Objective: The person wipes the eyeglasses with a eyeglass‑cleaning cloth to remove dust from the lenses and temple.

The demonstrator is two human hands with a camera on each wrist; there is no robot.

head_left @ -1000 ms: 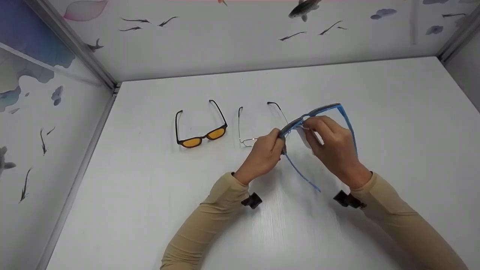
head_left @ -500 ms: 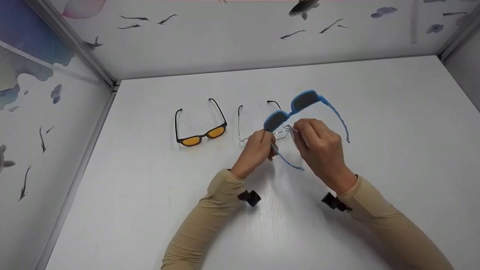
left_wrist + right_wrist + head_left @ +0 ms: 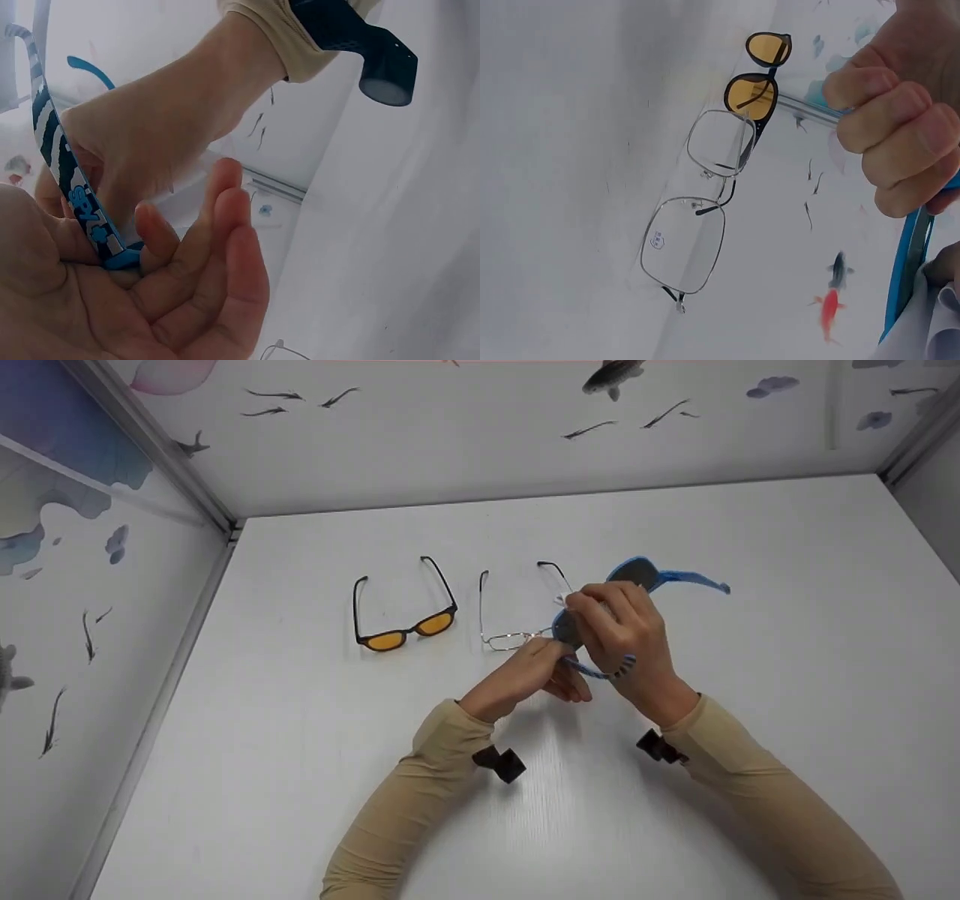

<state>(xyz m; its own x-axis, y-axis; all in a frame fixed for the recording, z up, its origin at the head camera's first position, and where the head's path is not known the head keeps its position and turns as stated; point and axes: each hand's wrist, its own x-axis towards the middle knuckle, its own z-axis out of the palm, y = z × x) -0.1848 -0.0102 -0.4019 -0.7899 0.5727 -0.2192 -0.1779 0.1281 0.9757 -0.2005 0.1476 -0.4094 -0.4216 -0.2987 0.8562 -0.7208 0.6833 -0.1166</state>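
Blue sunglasses [image 3: 634, 572] with dark lenses are held up off the table, their temples unfolded. My left hand [image 3: 529, 673] grips them at one corner by the hinge, between thumb and index finger, its other fingers loosely bent in the left wrist view. The temple [image 3: 64, 146] there has a black-and-white pattern and rises past the palm. Between the curled fingers of my right hand [image 3: 628, 636] is a white cloth [image 3: 911, 337], mostly hidden in the head view. That hand lies over the front of the sunglasses and covers the bridge and part of a lens.
Clear eyeglasses [image 3: 506, 642] with a thin metal frame lie unfolded just behind my left hand. To their left are black-framed glasses [image 3: 386, 641] with orange lenses. Printed panels [image 3: 480, 442] stand along the back and left edges of the white table [image 3: 300, 750].
The sunglasses have turned in my left hand, first showing their lens fronts, then tipping to the right. My right hand came off them with the cloth and is now back over their front.
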